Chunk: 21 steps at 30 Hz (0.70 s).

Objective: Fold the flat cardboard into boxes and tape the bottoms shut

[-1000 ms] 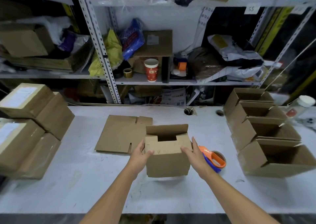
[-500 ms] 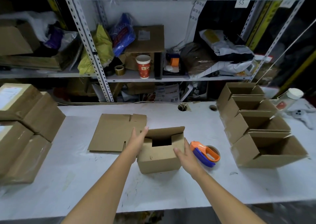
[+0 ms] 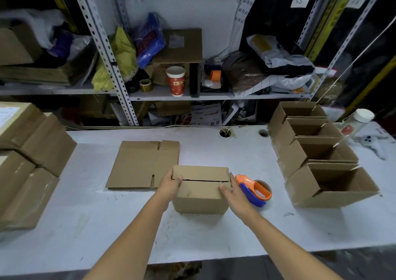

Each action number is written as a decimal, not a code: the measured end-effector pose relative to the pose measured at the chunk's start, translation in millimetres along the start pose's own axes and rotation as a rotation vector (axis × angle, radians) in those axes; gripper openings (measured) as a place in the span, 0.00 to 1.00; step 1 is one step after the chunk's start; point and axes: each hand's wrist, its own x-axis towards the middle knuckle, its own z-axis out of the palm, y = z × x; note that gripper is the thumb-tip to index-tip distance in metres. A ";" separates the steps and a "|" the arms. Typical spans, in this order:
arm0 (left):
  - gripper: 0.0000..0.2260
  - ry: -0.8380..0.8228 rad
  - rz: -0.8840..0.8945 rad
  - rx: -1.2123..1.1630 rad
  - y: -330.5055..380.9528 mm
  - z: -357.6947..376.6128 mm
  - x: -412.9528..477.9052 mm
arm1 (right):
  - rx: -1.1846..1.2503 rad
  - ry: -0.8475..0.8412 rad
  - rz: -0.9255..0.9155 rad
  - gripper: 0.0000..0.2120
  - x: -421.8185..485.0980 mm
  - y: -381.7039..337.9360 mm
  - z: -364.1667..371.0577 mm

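On the table (image 3: 85, 204), the box (image 3: 201, 196) sits gripped between both hands (image 3: 170, 184) (image 3: 234, 192).

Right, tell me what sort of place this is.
Probably a packing or shipping stockroom: open cardboard boxes lined up on the worktable, a tape dispenser, metal shelving crammed with parcels and mailer bags.

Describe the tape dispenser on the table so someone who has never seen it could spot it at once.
On the white table, find the closed box at the middle, held on both sides. The tape dispenser lies just right of it, by the right hand. Among all the brown cardboard, it alone is orange and blue.
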 end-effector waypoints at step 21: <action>0.27 -0.036 0.007 -0.020 -43.9 35.8 31.9 | 0.141 0.219 0.119 0.24 3.3 3.7 -16.6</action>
